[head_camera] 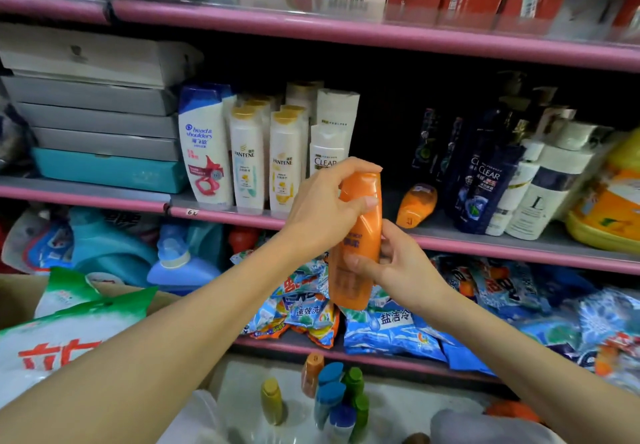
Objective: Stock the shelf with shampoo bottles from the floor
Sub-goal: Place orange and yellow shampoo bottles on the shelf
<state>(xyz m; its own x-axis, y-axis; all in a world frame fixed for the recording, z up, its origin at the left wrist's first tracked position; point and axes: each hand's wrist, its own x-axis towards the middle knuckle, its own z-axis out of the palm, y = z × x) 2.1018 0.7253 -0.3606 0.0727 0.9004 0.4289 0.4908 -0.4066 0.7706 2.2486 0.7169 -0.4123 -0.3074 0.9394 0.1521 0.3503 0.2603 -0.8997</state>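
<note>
Both hands grasp an orange shampoo bottle (360, 235) just in front of the shelf (450, 241): left hand (322, 215) around its cap, right hand (398, 267) at its middle; placement step, likely needing the gap beside the fallen orange bottle (417, 205)

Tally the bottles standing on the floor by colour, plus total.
Yellow bottle: 1
Orange bottle: 1
Blue bottles: 3
Green bottles: 2
Total: 7
The held orange bottle is not counted.
</note>
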